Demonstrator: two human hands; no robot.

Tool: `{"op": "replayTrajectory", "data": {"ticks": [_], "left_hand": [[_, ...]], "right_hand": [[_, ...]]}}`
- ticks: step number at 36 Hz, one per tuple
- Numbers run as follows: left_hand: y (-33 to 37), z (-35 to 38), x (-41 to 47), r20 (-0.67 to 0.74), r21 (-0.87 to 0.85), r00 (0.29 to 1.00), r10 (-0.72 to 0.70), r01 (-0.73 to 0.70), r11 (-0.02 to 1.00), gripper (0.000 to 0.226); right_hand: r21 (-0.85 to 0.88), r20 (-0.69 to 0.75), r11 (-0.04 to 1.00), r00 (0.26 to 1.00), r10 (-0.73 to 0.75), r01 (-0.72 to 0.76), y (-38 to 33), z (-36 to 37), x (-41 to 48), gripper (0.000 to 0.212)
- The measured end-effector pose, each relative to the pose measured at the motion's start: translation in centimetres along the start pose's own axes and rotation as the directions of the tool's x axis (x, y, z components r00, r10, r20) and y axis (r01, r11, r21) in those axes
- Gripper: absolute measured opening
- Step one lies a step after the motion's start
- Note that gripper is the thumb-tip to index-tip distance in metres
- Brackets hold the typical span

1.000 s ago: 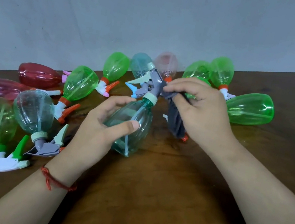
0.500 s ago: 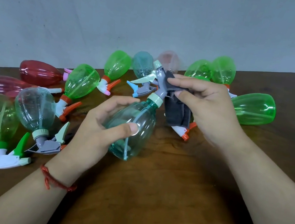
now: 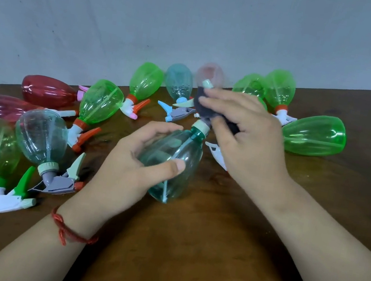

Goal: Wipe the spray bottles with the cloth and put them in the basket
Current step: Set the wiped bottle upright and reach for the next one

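At the middle of the brown table [image 3: 207, 266], my left hand [image 3: 126, 167] curls round the teal spray bottle [image 3: 176, 161], thumb across its belly. At one o'clock, my right hand [image 3: 248, 138] pinches the dark cloth [image 3: 203, 109] over its top; blur hides how tightly. From nine to two o'clock loose bottles [image 3: 101, 101] fan below a grey wall [image 3: 199, 20]. Earlier the grey sprayer showed bare.

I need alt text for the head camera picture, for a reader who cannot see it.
A person's left hand grips a teal spray bottle while the right hand holds a dark cloth against its spray head. Other green, red and teal bottles lie on the brown table.
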State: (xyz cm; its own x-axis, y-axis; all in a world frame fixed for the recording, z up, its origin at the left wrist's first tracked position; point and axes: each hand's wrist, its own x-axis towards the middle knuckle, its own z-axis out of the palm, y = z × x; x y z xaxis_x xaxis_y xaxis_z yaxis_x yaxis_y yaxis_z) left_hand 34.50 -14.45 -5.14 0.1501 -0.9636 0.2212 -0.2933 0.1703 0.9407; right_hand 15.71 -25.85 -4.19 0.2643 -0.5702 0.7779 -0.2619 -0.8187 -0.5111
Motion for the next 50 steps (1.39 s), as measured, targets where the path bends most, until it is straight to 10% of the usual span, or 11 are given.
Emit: {"op": "replayTrajectory", "data": {"ticks": [6,13,17,24,29,50], "left_hand": [[-0.1,0.6,-0.2,-0.015,0.277,0.997,0.074,-0.067,0.958,0.057],[0.2,0.5,-0.1,-0.035,0.255,0.997,0.072,-0.061,0.965,0.058],[-0.2,0.5,0.0,-0.015,0.234,0.999,0.036,-0.031,0.972,0.057],[0.4,0.5,0.7,-0.116,-0.116,0.993,0.014,-0.028,0.993,0.049],[0.1,-0.8,1.2,-0.160,-0.554,0.969,-0.188,0.070,0.830,0.051],[0.9,-1.0,1.2,-0.063,-0.805,0.980,-0.187,0.060,0.590,0.062]], "right_hand": [[0.012,0.144,1.000,0.990,-0.013,0.012,-1.2,1.1,-0.1,0.034],[0.081,-0.056,0.993,0.995,0.087,-0.082,-0.5,-0.7,0.4,0.034],[0.003,0.117,1.000,0.993,0.013,-0.014,-0.4,0.3,0.1,0.034],[0.318,0.047,0.932,0.984,0.169,-0.175,-1.1,0.2,0.0,0.030],[0.424,0.016,0.856,0.947,0.320,-0.296,-1.1,0.4,-0.2,0.034],[0.161,0.165,0.965,0.959,-0.232,0.205,-4.7,4.1,-3.1,0.017]]}}
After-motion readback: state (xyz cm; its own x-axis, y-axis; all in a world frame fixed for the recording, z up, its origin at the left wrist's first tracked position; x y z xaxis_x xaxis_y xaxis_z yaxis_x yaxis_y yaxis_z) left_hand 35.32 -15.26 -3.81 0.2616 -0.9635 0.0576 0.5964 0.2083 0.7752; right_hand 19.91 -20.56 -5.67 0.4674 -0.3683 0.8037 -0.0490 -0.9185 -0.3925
